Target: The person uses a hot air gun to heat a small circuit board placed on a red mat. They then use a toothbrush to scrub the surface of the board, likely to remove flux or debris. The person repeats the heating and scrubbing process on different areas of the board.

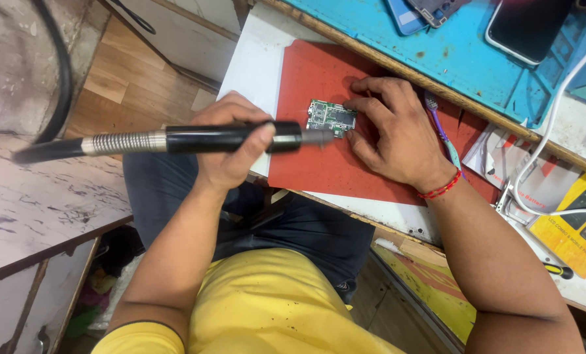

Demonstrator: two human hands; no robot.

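My left hand (230, 147) grips a black hot-air wand (227, 139) with a metal spring sleeve and a hose trailing left. Its metal nozzle points right, just short of a small green circuit board (331, 118). The board lies flat on a red mat (319, 85). My right hand (394, 131) rests on the mat, fingertips pressing the board's right edge and top corner. A red thread band circles that wrist.
A purple-handled tool (440, 128) lies on the mat behind my right hand. A blue work mat (457, 52) with phones sits beyond a wooden strip. White cables (548, 131), a yellow packet (578, 223) and a small screwdriver (558, 269) lie to the right.
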